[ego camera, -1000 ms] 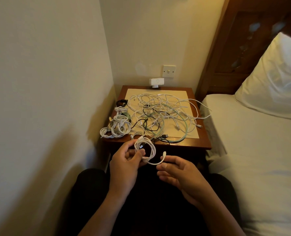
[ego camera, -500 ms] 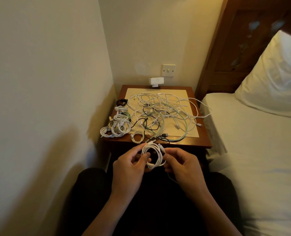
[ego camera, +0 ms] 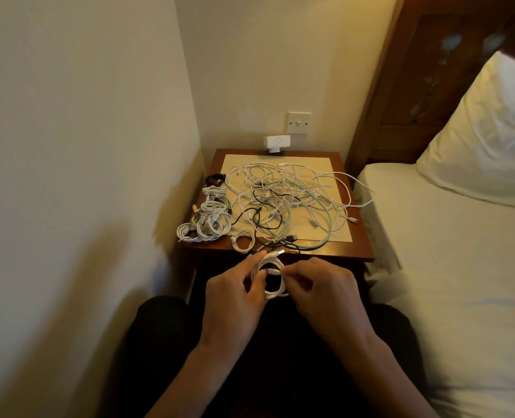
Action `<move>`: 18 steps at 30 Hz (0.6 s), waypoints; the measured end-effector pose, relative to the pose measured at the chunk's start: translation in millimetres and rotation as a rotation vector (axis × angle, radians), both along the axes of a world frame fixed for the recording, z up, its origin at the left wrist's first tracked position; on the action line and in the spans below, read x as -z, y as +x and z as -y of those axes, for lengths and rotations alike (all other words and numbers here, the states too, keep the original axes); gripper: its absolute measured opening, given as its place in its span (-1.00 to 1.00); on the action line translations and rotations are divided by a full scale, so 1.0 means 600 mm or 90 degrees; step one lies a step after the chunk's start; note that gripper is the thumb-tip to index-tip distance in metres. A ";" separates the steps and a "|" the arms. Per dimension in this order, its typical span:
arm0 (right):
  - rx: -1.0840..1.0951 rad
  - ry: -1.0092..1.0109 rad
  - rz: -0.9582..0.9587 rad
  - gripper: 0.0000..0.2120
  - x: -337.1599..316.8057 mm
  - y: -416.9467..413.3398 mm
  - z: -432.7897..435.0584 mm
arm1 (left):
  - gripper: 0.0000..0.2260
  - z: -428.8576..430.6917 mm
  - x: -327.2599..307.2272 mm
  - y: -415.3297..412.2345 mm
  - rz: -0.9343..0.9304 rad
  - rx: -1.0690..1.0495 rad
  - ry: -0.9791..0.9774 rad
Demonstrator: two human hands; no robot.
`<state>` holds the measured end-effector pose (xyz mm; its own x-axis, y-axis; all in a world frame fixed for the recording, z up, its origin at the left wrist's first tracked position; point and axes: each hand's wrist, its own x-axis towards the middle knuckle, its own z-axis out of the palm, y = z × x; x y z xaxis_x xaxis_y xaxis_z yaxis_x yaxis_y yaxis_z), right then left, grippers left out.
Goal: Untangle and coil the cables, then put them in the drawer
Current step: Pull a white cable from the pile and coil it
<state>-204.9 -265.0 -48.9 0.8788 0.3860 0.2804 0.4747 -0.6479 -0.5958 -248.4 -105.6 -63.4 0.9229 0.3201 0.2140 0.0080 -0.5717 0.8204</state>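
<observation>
**Coil held in both hands at the table's front edge**

We find the bedside table (ego camera: 361,245) boxed in: the wall (ego camera: 69,176) runs along its left edge; the bed (ego camera: 446,267) lies just beside its right edge; one white lead overhangs that right edge toward the bed; open room for moving lies in front, above the lap, where we work. The left hand (ego camera: 235,300) shows its back, its thumb and fingers curled and pinching the left side of the white coil (ego camera: 272,294); the right hand (ego camera: 325,292) faces it, its fingertips pinching the coil's right side; the coil hangs in the air between them, just short of the table's front edge, with a connector sticking out at its top. The tangle of cables (ego camera: 286,200) covers the middle of the tabletop; the coiled bundles (ego camera: 208,224) lie at its left edge; a small loose coil (ego camera: 243,241) lies near the front edge. One second ago the right hand lay palm-up, apart from the coil, with a free tail arcing toward it; now the tail is gathered in and both hands grip.
</observation>
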 end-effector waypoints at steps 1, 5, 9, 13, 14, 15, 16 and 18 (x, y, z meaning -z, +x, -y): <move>0.027 0.022 -0.023 -0.86 -0.003 0.000 -0.002 | -0.64 0.005 0.000 -0.002 0.006 0.003 -0.007; 0.117 0.112 -0.165 -0.76 -0.005 0.016 -0.012 | -0.69 0.016 -0.002 -0.009 0.009 0.019 -0.102; 0.092 0.267 -0.362 -0.73 0.003 0.020 -0.016 | -0.71 0.011 -0.005 -0.009 -0.016 0.041 -0.242; 0.083 0.474 -0.467 -0.73 0.009 0.021 -0.013 | -0.71 0.008 -0.004 -0.006 -0.047 0.055 -0.290; 0.083 0.499 -0.490 -0.71 0.011 0.023 -0.011 | -0.70 0.006 -0.004 -0.005 -0.056 0.059 -0.295; 0.080 0.506 -0.506 -0.70 0.012 0.025 -0.010 | -0.69 0.004 -0.004 -0.003 -0.064 0.062 -0.305; 0.074 0.501 -0.517 -0.71 0.012 0.025 -0.008 | -0.69 0.002 -0.005 -0.003 -0.070 0.063 -0.318; 0.063 0.489 -0.526 -0.78 0.009 0.024 -0.006 | -0.73 -0.001 -0.005 0.000 -0.077 0.056 -0.352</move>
<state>-190.4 -261.1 -54.4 0.9219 0.2803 -0.2674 -0.2820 0.0124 -0.9593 -248.4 -105.1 -60.4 0.9589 0.2744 -0.0729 0.0927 -0.0600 0.9939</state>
